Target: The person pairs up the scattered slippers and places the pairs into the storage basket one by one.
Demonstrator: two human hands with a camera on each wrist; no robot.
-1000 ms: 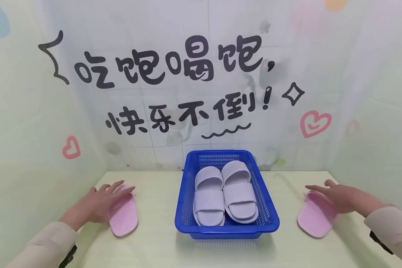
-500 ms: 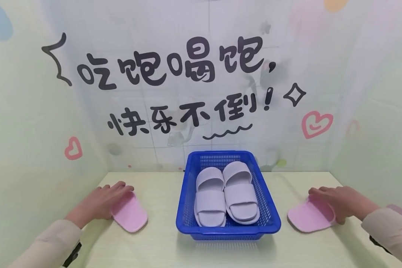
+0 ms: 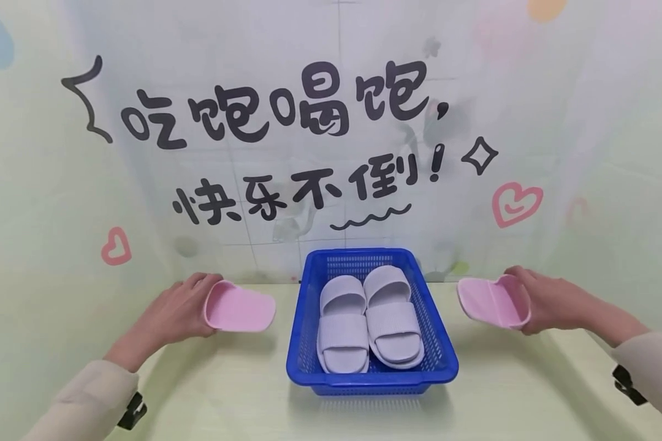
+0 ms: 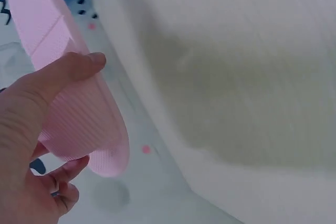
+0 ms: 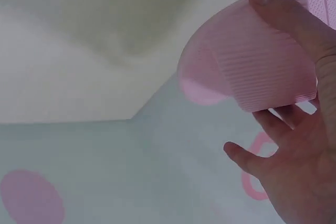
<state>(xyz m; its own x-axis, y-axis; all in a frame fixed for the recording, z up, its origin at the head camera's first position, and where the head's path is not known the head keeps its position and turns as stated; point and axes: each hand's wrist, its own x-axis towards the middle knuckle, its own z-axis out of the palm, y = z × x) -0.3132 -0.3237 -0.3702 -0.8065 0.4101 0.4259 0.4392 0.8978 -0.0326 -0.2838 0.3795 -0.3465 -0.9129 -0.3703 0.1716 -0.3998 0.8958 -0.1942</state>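
Left of the basket, my left hand (image 3: 184,309) grips a pink slipper (image 3: 241,307) by its strap end, the heel pointing at the basket. In the left wrist view the thumb lies along the edge of the slipper (image 4: 84,114), with fingers at the ribbed strap. On the other side my right hand (image 3: 557,301) holds a second pink slipper (image 3: 485,300), its heel also facing inward. The right wrist view shows the thumb over the edge of this slipper (image 5: 257,56). Both slippers are above the table, apart from the basket.
A blue plastic basket (image 3: 372,384) stands mid-table against the back wall. Inside lie two pale lilac slippers (image 3: 344,331), side by side. The pale table (image 3: 226,392) is enclosed by printed fabric walls (image 3: 276,37) with black lettering.
Both hands have taken hold of the pink slippers and lifted them off the table. The slippers have turned, heels inward, and moved toward the basket, which stays put.
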